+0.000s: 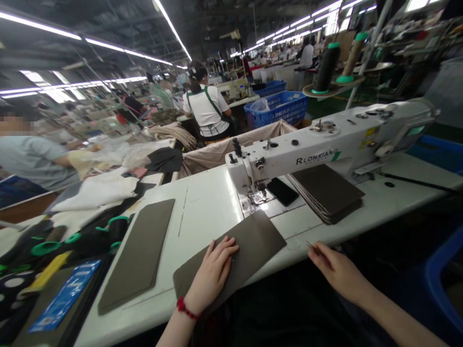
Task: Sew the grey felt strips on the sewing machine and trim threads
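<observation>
Grey-brown panel (253,241) lay flat at the near edge of the worktop (206,197), just near of the needle of the sewing machine (325,144). Left hand (213,272) rested palm down on the panel's near-left part, fingers (226,248) spread and flat. Right hand (334,270) sat at the worktop's near edge, to the right of the panel and apart from it, fingers drawn together on a thin metal tool (314,248); tool type unclear. Stack of like panels (325,190) lay under the machine arm, with a black flat item (282,191) just left of it. A longer panel (141,250) lay to the left. Far behind: blue basket (285,108) with a white bag (261,105) in it, rest of contents hidden. Second blue basket (271,87) farther back, contents not visible. Black thread cone (326,67) stood upright on a stand behind the machine.
</observation>
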### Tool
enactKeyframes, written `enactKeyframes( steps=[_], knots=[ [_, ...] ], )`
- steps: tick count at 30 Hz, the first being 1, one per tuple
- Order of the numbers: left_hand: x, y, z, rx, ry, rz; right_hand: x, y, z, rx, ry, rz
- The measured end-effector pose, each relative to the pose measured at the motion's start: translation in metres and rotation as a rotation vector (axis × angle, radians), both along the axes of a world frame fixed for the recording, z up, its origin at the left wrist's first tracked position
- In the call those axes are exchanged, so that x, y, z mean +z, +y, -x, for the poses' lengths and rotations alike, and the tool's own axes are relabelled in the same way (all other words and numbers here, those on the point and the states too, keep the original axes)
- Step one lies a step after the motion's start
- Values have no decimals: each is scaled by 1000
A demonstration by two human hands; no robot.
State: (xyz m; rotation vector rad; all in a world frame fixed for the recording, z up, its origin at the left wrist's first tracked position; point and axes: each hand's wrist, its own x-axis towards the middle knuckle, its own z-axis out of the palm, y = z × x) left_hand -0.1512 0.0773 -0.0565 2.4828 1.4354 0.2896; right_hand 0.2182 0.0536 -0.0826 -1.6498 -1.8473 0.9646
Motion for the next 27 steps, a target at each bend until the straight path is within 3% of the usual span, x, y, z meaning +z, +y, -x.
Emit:
enactKeyframes(
  steps=[5, 10, 16, 21, 27],
  knots=[
    [6, 30, -10, -126, -18, 2, 9, -18, 13, 21, -75, 4],
    [6, 32, -12, -147, -6, -18, 5, -38, 35, 179, 74, 187],
    [10, 26, -11, -175, 36, 19, -10, -27, 35, 13, -52, -23],
    [13, 25, -13, -174, 58, 24, -19, -21, 20, 54, -221, -134],
    [14, 24, -14, -160, 68, 23, -26, -23, 26, 90, -171, -155]
  ],
)
